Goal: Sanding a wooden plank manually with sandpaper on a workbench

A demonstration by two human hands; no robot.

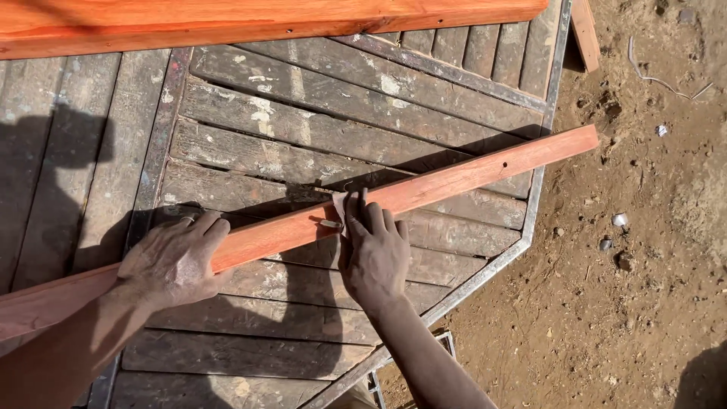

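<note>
A long reddish wooden batten (469,173) lies slanted across a worn wooden pallet-like platform (318,113), rising from lower left to upper right. My left hand (173,259) presses down on the batten near its lower end, fingers curled over its top edge. My right hand (372,250) rests on the middle of the batten, fingers holding a small piece of sandpaper (338,206) flat against the wood.
A wide reddish plank (227,23) lies along the top of the platform. A metal frame edge (539,182) borders the platform on the right. Beyond it is bare dirt ground (651,250) with small stones and a short wood offcut (585,34).
</note>
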